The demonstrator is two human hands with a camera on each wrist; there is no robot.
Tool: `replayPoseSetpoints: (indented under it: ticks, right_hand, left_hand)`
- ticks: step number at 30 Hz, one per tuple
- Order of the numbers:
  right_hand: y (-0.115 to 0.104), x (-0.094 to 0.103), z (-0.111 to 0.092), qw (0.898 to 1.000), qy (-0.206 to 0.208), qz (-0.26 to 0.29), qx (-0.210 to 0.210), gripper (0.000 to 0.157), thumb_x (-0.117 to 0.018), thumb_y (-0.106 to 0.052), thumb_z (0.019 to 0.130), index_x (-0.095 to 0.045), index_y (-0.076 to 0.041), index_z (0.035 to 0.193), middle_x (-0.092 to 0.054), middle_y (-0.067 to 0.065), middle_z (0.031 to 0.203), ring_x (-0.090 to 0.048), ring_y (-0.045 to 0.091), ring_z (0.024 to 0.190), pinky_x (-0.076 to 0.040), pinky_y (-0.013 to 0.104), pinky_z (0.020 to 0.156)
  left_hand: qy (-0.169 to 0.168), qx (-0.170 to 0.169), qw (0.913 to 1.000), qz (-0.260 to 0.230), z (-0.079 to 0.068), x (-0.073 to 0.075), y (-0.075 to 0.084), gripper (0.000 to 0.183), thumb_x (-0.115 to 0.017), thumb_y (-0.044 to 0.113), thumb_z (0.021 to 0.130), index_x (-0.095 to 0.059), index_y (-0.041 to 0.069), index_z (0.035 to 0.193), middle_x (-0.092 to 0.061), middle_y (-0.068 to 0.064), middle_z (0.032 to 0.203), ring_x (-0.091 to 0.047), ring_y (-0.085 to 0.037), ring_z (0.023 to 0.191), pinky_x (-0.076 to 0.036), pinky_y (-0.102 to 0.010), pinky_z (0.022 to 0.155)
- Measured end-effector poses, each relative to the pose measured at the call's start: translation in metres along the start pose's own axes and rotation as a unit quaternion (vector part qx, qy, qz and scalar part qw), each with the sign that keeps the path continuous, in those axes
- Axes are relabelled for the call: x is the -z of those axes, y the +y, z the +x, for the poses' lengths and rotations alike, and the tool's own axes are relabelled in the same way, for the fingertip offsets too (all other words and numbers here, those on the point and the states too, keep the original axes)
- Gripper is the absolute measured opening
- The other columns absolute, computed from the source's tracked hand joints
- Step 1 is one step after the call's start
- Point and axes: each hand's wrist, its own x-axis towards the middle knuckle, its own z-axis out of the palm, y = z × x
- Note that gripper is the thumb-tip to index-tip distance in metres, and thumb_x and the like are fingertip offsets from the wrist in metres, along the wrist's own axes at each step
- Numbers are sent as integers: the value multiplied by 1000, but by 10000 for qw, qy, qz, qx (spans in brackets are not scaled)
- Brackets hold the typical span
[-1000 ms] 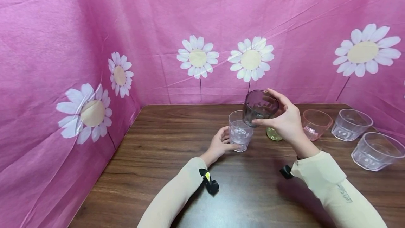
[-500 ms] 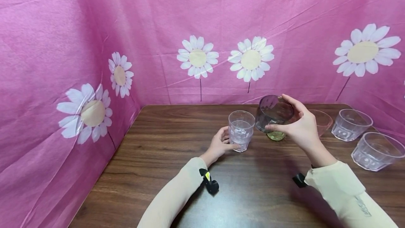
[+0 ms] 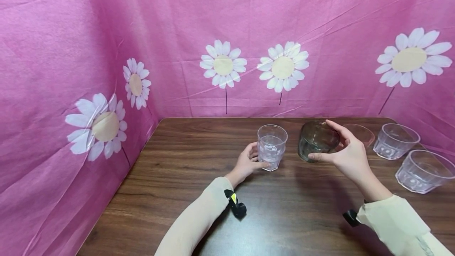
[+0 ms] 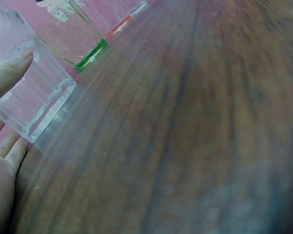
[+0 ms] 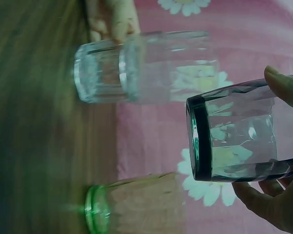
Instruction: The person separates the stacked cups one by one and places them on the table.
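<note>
My left hand [image 3: 246, 165] curls round the lower part of a clear tumbler [image 3: 271, 147] that stands upright on the table. A line partway up inside it looks like a second clear tumbler nested there. With thumb and fingers, my right hand [image 3: 350, 157] grips a smoky grey tumbler [image 3: 316, 139], raised off the table in the right wrist view. Near it a green-tinted tumbler [image 5: 141, 207] stands on the table, covered by the grey one in the head view. To the left wrist camera, the green tumbler [image 4: 90, 53] shows beyond the clear tumbler [image 4: 36, 92].
A pinkish-red tumbler [image 3: 366, 133] is partly hidden behind my right hand. Farther right stand two wide clear tumblers [image 3: 396, 141], one nearer the front. A pink cloth [image 3: 227, 19] with daisies hangs behind and left of the wooden table [image 3: 185, 157].
My right hand has carried the grey tumbler right and down, away from the clear tumbler to in front of the green one. The left hand has stayed on the clear tumbler.
</note>
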Motion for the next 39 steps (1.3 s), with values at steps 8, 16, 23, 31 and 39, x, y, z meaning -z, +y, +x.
replayPoseSetpoints:
  ticks: [8, 16, 23, 31, 39]
  right_hand:
    - [20, 7, -11, 9997, -8, -213, -141, 102, -99, -12, 55, -51, -13, 145, -58, -14, 117, -51, -13, 98, -40, 3, 78]
    - [40, 18, -22, 9985, 4, -436, -329, 103, -99, -17, 55, -50, -10, 145, -57, -28, 108, -49, -18, 95, -35, 1, 79]
    - [57, 32, -29, 9938, -96, -864, -698, 106, -99, -27, 58, -46, -12, 149, -64, -14, 116, -43, -20, 95, -32, 7, 78]
    - [71, 45, -34, 9889, -128, -1193, -875, 107, -98, -29, 60, -43, -8, 150, -67, 10, 117, -39, -20, 91, -32, 15, 74]
    - [85, 57, -38, 9877, -17, -1094, -1114, 109, -96, -25, 64, -36, -7, 153, -63, 12, 125, -39, -17, 92, -32, 10, 79]
  left_hand:
    - [27, 17, 10000, 73, 0, 0, -1, 68, -79, -14, 74, -50, -2, 135, -62, -15, 122, -61, -23, 112, -50, -31, 97]
    - [11, 10, 10000, 25, 0, 0, -1, 69, -77, -18, 72, -49, -5, 134, -63, -14, 121, -61, -23, 112, -50, -33, 97]
    - [18, 37, 10000, 8, 1, -1, -2, 71, -77, -18, 72, -49, -4, 136, -61, -14, 123, -60, -22, 110, -51, -34, 97]
    - [9, -6, 10000, 78, 0, -1, -1, 71, -79, -15, 73, -49, -3, 136, -61, -16, 125, -60, -23, 112, -51, -33, 96]
    - [21, 34, 10000, 62, 0, -1, -1, 71, -79, -15, 73, -50, -2, 136, -61, -15, 124, -60, -22, 111, -51, -32, 96]
